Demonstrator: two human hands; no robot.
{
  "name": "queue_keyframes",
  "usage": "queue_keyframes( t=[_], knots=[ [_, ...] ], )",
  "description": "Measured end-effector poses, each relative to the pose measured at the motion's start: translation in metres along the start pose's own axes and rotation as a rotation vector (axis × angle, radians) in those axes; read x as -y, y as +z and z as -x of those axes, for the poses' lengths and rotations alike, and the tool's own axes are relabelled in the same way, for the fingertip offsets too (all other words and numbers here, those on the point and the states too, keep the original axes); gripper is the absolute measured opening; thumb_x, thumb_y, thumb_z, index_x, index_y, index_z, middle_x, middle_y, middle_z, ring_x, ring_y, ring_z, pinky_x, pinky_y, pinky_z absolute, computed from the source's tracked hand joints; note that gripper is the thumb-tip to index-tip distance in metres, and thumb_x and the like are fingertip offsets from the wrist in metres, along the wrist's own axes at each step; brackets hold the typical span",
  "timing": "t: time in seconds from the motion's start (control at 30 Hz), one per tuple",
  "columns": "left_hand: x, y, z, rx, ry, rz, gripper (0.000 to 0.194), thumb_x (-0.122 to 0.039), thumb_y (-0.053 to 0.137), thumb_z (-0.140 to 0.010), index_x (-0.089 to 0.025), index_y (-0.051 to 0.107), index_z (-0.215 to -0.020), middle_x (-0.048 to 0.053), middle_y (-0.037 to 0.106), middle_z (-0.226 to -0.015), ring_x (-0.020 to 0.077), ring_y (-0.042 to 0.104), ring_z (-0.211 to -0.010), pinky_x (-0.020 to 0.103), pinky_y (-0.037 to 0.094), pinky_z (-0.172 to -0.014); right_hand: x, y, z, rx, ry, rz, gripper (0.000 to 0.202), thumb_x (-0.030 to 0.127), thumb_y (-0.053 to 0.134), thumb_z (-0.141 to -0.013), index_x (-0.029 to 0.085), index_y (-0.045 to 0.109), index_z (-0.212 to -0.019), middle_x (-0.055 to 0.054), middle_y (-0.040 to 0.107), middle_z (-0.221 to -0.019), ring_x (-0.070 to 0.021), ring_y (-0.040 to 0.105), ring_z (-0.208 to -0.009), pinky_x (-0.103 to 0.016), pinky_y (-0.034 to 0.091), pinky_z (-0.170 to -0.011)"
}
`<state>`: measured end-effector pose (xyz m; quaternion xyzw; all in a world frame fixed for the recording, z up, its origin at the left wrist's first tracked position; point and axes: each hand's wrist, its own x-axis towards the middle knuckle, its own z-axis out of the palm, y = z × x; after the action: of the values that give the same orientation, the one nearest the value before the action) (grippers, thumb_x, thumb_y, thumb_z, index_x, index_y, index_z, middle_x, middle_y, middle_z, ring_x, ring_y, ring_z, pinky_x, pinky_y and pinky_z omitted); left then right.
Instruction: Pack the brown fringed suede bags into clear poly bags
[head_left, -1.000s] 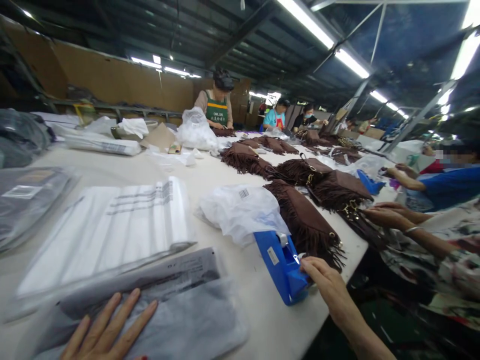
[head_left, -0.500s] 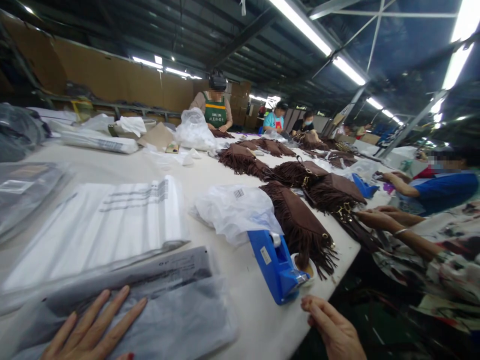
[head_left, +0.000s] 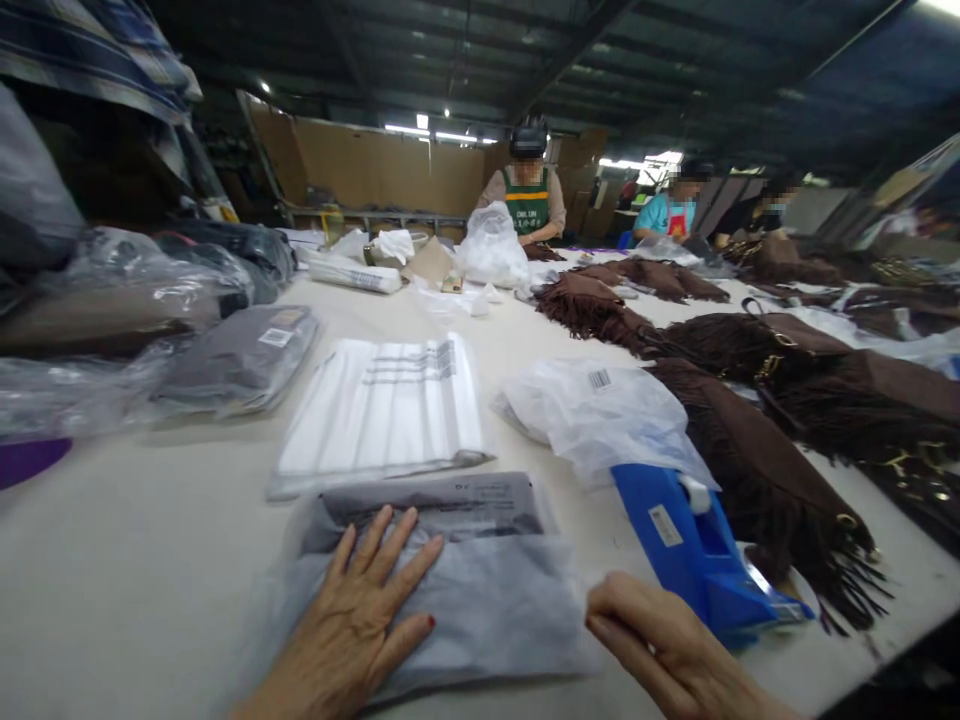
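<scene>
My left hand (head_left: 360,610) lies flat, fingers spread, on a grey bagged package (head_left: 495,595) wrapped in frosted plastic on the table. Close to the package's right edge is my right hand (head_left: 660,640), its fingertips pinched together. Whatever the pinch may hold is too small to make out. Just right of that hand stands a blue tape dispenser (head_left: 679,550), partly overlapped by a crumpled white plastic bag (head_left: 600,410) with a barcode. Beyond the package rests a stack of flat white plastic bags (head_left: 382,410) with dark print.
Brown fringed handbags (head_left: 757,460) with gold hardware spread along the right side. On the left are a bagged grey package (head_left: 240,350) and more plastic-wrapped goods (head_left: 112,290). Across the white table (head_left: 187,560) a person in a green apron (head_left: 529,205) works; other people are farther right.
The view has swung left. My right hand has moved from beside the tape dispenser to the package's right edge, still pinched. My left hand stays flat on the package.
</scene>
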<state>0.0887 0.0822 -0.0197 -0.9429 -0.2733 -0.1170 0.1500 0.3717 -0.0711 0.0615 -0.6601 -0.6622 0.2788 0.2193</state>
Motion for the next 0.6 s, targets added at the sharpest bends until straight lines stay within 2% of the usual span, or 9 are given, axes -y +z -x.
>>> queue_keyframes(
  t=[0.07,0.17,0.3,0.4,0.47,0.5,0.6],
  knots=[
    [-0.001,0.000,0.001,-0.009,0.005,0.011,0.060,-0.055,0.039,-0.087,-0.036,0.021,-0.141,0.002,0.030,-0.148,0.0270,0.023,-0.136,0.044,0.024,-0.104,0.013,-0.009,-0.044,0.142,-0.085,0.154,0.025,0.032,0.037,-0.093,0.021,0.056,-0.080,-0.001,0.059,-0.078,-0.0132,0.055,-0.072,-0.024,0.042,-0.068],
    [-0.001,-0.002,0.001,-0.020,0.011,0.036,0.061,-0.055,0.041,-0.087,-0.035,0.022,-0.141,0.003,0.031,-0.148,0.0277,0.021,-0.136,0.044,0.021,-0.105,0.019,-0.008,-0.098,0.329,-0.112,0.332,0.018,0.026,0.048,-0.087,0.019,0.060,-0.076,-0.002,0.060,-0.077,-0.0140,0.054,-0.072,-0.024,0.038,-0.064],
    [-0.002,-0.004,-0.001,-0.018,-0.004,0.065,0.062,-0.052,0.043,-0.086,-0.032,0.022,-0.142,0.006,0.028,-0.149,0.0287,0.018,-0.137,0.045,0.013,-0.107,0.007,0.007,-0.140,0.415,-0.015,0.360,0.016,0.033,0.068,-0.072,0.020,0.064,-0.064,0.002,0.056,-0.056,-0.0121,0.051,-0.056,-0.023,0.031,-0.051],
    [-0.003,-0.004,-0.001,-0.011,-0.008,0.072,0.063,-0.052,0.043,-0.086,-0.033,0.022,-0.142,0.005,0.027,-0.149,0.0282,0.016,-0.138,0.044,0.009,-0.108,-0.010,0.008,-0.153,0.363,0.113,0.363,0.032,0.047,0.077,-0.058,0.019,0.062,-0.055,0.005,0.049,-0.046,-0.0110,0.047,-0.046,-0.023,0.027,-0.044],
    [-0.002,-0.004,0.000,-0.015,-0.008,0.074,0.063,-0.052,0.044,-0.086,-0.032,0.022,-0.142,0.006,0.027,-0.149,0.0286,0.015,-0.138,0.044,0.009,-0.108,-0.020,0.002,-0.152,0.290,0.188,0.380,0.038,0.052,0.078,-0.053,0.019,0.059,-0.053,0.004,0.049,-0.045,-0.0120,0.048,-0.046,-0.023,0.027,-0.043],
    [-0.002,-0.004,0.000,-0.017,-0.009,0.074,0.063,-0.052,0.044,-0.086,-0.032,0.022,-0.142,0.006,0.027,-0.149,0.0288,0.015,-0.138,0.044,0.009,-0.108,-0.024,-0.001,-0.148,0.240,0.219,0.395,0.037,0.051,0.077,-0.056,0.019,0.059,-0.054,0.003,0.051,-0.046,-0.0130,0.050,-0.048,-0.024,0.029,-0.043],
    [-0.002,-0.003,0.000,-0.025,-0.011,0.073,0.062,-0.053,0.042,-0.087,-0.032,0.022,-0.142,0.005,0.027,-0.149,0.0286,0.016,-0.138,0.045,0.012,-0.108,-0.021,0.000,-0.120,0.042,0.275,0.449,0.025,0.040,0.058,-0.081,0.017,0.064,-0.073,-0.003,0.063,-0.065,-0.0173,0.059,-0.063,-0.026,0.040,-0.055]
  ],
)
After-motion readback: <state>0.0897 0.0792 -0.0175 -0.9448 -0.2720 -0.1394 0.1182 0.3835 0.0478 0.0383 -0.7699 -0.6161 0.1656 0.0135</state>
